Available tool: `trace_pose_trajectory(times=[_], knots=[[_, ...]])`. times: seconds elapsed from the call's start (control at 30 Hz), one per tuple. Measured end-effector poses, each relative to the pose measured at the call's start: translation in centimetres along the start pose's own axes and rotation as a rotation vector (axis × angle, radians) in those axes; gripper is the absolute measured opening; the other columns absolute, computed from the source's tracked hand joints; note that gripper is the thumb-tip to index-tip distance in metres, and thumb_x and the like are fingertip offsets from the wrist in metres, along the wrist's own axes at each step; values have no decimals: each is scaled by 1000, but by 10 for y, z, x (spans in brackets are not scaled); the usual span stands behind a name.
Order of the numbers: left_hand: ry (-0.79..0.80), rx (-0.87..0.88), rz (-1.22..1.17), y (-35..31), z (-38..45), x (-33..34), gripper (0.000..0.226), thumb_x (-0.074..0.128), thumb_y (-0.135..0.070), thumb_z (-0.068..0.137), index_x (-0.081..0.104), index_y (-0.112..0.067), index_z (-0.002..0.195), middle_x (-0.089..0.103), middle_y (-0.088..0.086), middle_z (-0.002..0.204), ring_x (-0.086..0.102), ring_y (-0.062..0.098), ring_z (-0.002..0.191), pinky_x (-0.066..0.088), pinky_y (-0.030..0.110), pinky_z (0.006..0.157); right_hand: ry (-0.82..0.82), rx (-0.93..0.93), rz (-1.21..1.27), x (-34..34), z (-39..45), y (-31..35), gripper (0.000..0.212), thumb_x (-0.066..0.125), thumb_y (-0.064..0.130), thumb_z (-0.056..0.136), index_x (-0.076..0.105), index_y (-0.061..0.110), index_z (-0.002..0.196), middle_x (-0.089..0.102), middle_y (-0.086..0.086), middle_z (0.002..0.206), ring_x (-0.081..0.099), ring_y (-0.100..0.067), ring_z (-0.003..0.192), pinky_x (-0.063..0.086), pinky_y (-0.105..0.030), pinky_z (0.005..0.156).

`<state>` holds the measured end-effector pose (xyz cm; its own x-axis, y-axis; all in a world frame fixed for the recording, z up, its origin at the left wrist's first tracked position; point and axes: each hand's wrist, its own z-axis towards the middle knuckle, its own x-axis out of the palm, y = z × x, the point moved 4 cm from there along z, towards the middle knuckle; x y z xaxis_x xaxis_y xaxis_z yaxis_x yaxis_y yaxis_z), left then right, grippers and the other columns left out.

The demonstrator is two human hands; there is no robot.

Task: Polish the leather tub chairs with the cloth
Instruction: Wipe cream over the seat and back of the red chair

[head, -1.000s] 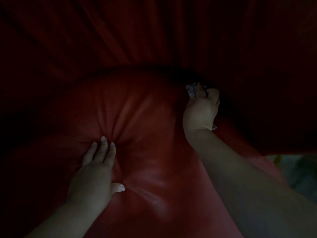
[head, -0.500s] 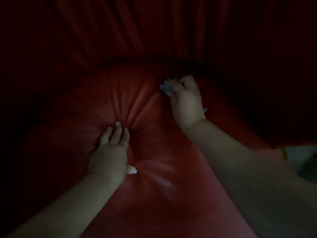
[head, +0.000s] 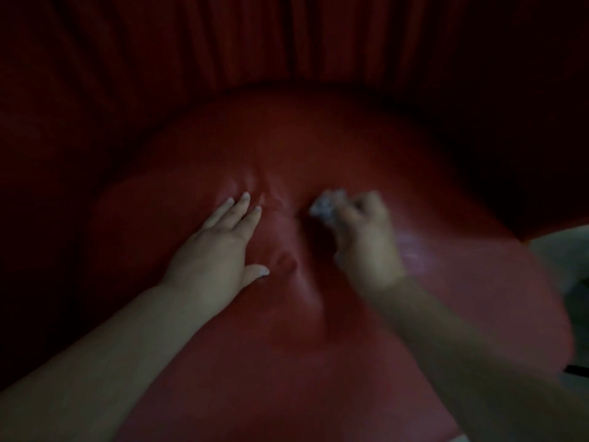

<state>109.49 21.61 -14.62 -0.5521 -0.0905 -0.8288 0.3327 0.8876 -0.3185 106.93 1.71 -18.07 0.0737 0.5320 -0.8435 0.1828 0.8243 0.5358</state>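
- Cloth [head: 328, 204] sat bunched at the fingertips of the right hand [head: 366, 237], a pale wad poking out ahead of curled fingers; that grip looked chosen to put pressure through a small pad rather than a flat sheet.
- Right hand was blurred, so how tightly it clamped the cloth could not be told, only that the fingers were wrapped round it, down on the leather.
- Left hand [head: 220, 247] lay flat on the seat cushion [head: 318, 362], fingers straight, thumb splayed, holding nothing.
- Leather puckered into creases just beyond those left fingertips, and my read was that the palm was bracing the cushion so it would not shift under the rubbing.
- Cloth met the red leather near the middle of the cushion, just beside the left hand, the two not touching.
- Pleated chair back [head: 287, 52] rose dark behind the cushion; too dim to judge its finish.
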Motion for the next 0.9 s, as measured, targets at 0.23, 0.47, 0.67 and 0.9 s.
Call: trace_pose_trajectory(times=[0.23, 0.47, 0.67, 0.9], knots=[[-58, -41, 13, 49, -29, 20, 92, 65, -52, 81, 11, -32, 152, -6, -15, 159, -6, 5, 145, 20, 33, 117, -322, 240, -56, -11, 18, -30, 17, 50, 23, 95, 61, 12, 104, 51, -7, 105, 56, -24, 97, 48, -41, 82], [-79, -52, -24, 55, -41, 30, 93, 67, -49, 81, 11, -30, 152, -5, -13, 160, -5, 8, 146, 19, 35, 118, -95, 31, 77, 48, -57, 50, 41, 57, 7, 91, 55, 15, 132, 51, -4, 107, 50, -13, 100, 42, -22, 89], [-83, -47, -23, 60, -55, 38, 94, 69, -49, 79, 12, -33, 152, -6, -12, 160, -5, 10, 146, 21, 35, 117, -202, 57, -4, 8, -25, 11, 3, 60, 28, 90, 64, 28, 91, 53, 6, 84, 51, -22, 81, 46, -22, 59], [-60, -85, -68, 61, -67, 43, 92, 67, -47, 82, 7, -35, 152, -13, -13, 159, -10, 10, 146, 17, 40, 118, -103, 63, 128, 47, -80, 57, 38, 54, 16, 94, 55, 18, 133, 51, -9, 105, 54, -24, 95, 47, -39, 88]])
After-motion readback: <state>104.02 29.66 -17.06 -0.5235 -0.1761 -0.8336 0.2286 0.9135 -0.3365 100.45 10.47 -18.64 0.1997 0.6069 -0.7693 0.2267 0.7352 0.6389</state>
